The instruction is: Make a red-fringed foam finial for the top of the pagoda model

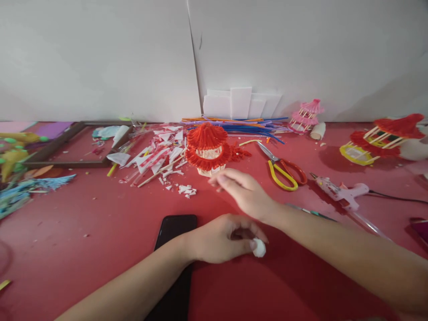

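My left hand (222, 240) pinches a small white lump (259, 248) between thumb and fingers, low above the red table. Crossing behind it, my right hand (247, 191) reaches toward a small pavilion model (207, 138) with fluffy red pipe-cleaner roofs and pale stick posts. The right fingers are stretched out, tips at the front of the model's pale base. Whether they touch it I cannot tell. A black phone (177, 227) lies partly under my left forearm.
Scissors (281, 167) and a glue gun (344, 191) lie to the right. Pipe cleaners (240, 125) and white foam sheets (240, 102) are at the back. Left of the pavilion are plastic scraps (160, 151) and a brown frame (67, 165). Another red-roofed model (384, 138) lies tilted at right.
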The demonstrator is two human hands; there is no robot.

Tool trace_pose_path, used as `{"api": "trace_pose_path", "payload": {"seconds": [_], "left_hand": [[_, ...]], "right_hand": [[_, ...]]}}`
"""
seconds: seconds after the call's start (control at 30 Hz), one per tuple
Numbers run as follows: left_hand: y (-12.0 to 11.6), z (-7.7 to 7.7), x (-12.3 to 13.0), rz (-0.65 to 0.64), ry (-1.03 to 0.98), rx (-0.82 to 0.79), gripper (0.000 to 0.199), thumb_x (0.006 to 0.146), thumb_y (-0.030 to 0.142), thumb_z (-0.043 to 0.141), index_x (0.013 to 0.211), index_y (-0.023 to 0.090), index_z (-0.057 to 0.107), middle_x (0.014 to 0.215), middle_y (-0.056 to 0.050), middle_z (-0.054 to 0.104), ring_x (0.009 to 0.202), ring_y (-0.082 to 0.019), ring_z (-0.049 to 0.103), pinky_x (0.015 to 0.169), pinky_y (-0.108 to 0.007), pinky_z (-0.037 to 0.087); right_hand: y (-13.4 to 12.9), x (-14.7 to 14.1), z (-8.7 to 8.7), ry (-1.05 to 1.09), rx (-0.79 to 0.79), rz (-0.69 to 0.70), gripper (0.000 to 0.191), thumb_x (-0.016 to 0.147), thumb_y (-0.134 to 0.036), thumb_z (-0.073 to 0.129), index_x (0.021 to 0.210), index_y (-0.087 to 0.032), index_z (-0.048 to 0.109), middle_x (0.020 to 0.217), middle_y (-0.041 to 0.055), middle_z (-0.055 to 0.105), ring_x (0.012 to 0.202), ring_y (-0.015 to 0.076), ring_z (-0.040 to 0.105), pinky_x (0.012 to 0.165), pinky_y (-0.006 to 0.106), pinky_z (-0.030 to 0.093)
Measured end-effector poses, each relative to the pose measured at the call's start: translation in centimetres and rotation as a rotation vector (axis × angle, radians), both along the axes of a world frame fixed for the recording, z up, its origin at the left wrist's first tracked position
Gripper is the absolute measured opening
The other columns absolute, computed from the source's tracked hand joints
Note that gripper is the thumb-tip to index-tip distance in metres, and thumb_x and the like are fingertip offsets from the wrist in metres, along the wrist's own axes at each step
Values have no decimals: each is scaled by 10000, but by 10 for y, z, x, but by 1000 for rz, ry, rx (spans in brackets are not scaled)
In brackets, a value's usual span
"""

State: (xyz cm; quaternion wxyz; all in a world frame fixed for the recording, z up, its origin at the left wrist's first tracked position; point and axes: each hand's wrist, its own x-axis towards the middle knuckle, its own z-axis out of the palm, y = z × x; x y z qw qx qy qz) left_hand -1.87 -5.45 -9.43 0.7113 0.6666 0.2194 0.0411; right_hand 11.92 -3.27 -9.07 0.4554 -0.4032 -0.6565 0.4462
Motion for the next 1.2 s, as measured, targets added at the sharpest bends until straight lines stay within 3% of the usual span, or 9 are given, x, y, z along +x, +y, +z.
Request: {"api": "trace_pose_path", "payload": {"seconds": [0.1,0.27,0.47,0.57,0.73,0.83,0.93,1.07,1.2], "left_hand": [[3,13,2,114,93,291,165,884,147,535,955,157,684,957,-57,754,871,-171,703,780,-264,532],[18,16,10,242,247,895,211,811,41,495,869,155,664,916,-76,695,833,-193,666,793,-315,530],[28,-8,24,331,298,998,364,833,55,494,1187,115,552,1025,-114,680,964,-222,653,847,-343,536],[31,-5,23,347,325,1058,332,885,127,494,1213,127,549,1080,-116,688,1046,-247,634,921,-384,506],[64,31,-20,474,450,1155,254,918,232,429,1019,185,658,1018,-101,709,933,-279,663,858,-423,497],[87,57,-64,584,770,1204,202,840,328,506,899,250,683,786,-35,704,741,-266,660,702,-380,491],[100,71,-97,591,737,1116,203,785,392,532,827,262,682,720,-12,687,655,-234,641,650,-365,493],[115,56,-111,882,601,1158,346,788,455,533,1056,257,627,1023,-76,689,912,-286,666,834,-456,517],[134,27,-97,791,538,1182,774,748,545,629,1408,201,414,1467,-146,481,1298,-332,509,1061,-471,436]], "right_hand": [[-27,41,-5,-122,-20,-138,244,1000,-333,451,969,-195,649,961,35,679,897,143,641,837,294,524],[-61,72,-20,-500,320,-214,184,944,-269,550,1105,-216,622,1150,87,610,1128,212,571,986,371,471],[-63,68,-47,-643,456,-186,311,908,-268,612,1205,-183,574,1175,123,616,1111,241,591,957,385,519],[-58,66,-52,-654,443,-177,222,938,-190,546,1153,-182,602,1101,104,646,1044,215,620,929,369,534],[-59,66,-51,-652,441,-186,225,938,-154,520,1139,-190,614,1122,97,636,1070,201,613,952,365,525],[-61,66,-50,-631,430,-201,236,929,-153,527,1147,-191,611,1149,99,625,1099,199,604,966,357,520],[-61,66,-50,-620,402,-197,246,927,-157,531,1158,-198,604,1157,94,622,1113,196,597,980,360,512],[-61,66,-48,-607,375,-186,242,925,-158,534,1153,-207,601,1153,87,621,1107,192,598,988,361,505],[-60,66,-46,-584,363,-188,230,922,-156,542,1138,-209,601,1136,79,623,1089,178,603,981,340,505]]}}
